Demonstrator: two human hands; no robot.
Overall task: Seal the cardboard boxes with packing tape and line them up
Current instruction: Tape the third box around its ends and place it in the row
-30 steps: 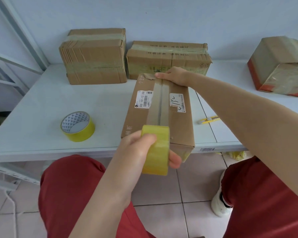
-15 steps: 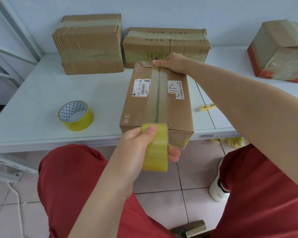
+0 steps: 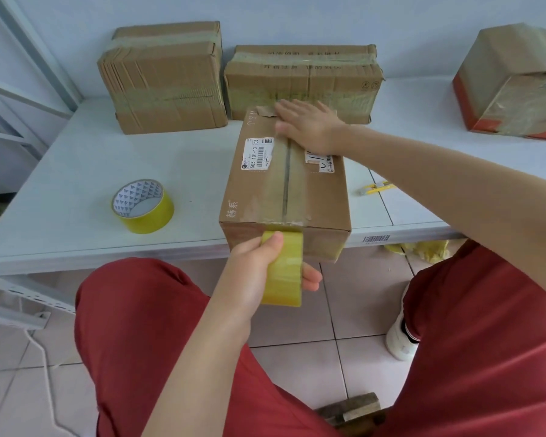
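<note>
A long cardboard box (image 3: 259,197) with shipping labels lies on the white table (image 3: 76,171), its near end over the table's front edge. A strip of clear tape runs along its top seam. My left hand (image 3: 259,269) grips a yellow tape roll (image 3: 284,269) against the box's near face, just below the top edge. My right hand (image 3: 306,124) lies flat with straight fingers on the far end of the taped seam. Two taped boxes stand at the back, one on the left (image 3: 163,80) and one beside it (image 3: 303,80).
A second yellow tape roll (image 3: 143,205) lies flat on the table to the left of the box. A yellow box cutter (image 3: 375,188) lies to the right. A red-and-brown box (image 3: 511,83) sits at the far right. My red-trousered knees are below the table edge.
My left hand has drawn the tape roll down over the box's near edge onto the front face. My right hand has flattened on the far end of the seam. The camera has tilted down.
</note>
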